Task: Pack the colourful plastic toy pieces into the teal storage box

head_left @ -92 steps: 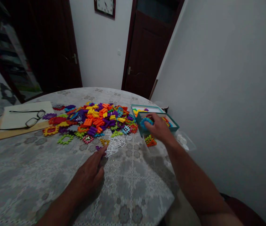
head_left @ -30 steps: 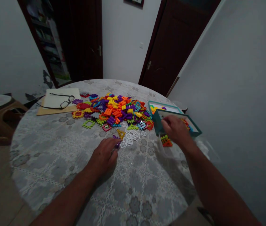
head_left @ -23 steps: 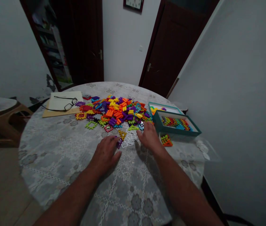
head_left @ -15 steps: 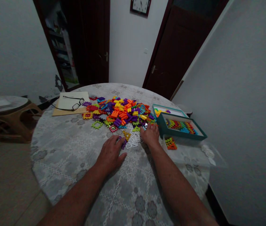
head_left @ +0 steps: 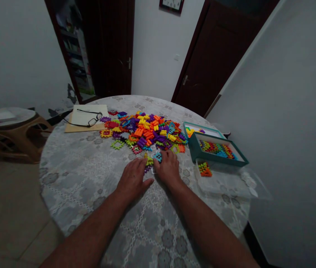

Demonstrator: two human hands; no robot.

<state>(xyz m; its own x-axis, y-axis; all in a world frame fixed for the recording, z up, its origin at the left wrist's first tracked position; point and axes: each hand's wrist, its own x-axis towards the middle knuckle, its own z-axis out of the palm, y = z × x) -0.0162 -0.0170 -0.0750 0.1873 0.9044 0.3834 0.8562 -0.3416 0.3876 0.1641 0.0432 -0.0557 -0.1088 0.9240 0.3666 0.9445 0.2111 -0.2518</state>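
Observation:
My left hand (head_left: 133,178) rests palm down on the table, thumb spread away from the fingers. Its fingertips are beside a lime-green gear-shaped plastic piece (head_left: 149,161) and a purple notched piece (head_left: 147,169). Close by on the right, my right hand (head_left: 168,168) lies over the tabletop with its fingers apart. A blue gear-shaped piece (head_left: 157,156) sits at its thumb and index finger, touching or nearly so. White lattice pieces are mostly covered by the hands and these pieces. Just beyond is a heap of mixed building pieces (head_left: 148,130), gears and ridged connectors in many colours.
On the right stand a teal box (head_left: 216,158) with sorted colourful pieces and a clear plastic tray (head_left: 224,182) holding a few more. Behind them lies a white-lined lid (head_left: 209,130). Glasses (head_left: 93,121) rest on paper (head_left: 82,111) at left. A stool (head_left: 18,139) stands beside the round table (head_left: 71,178).
My right hand has swept left toward my left hand, and the green and blue gear pieces now lie between them, over the white lattice pieces. My left hand has barely moved.

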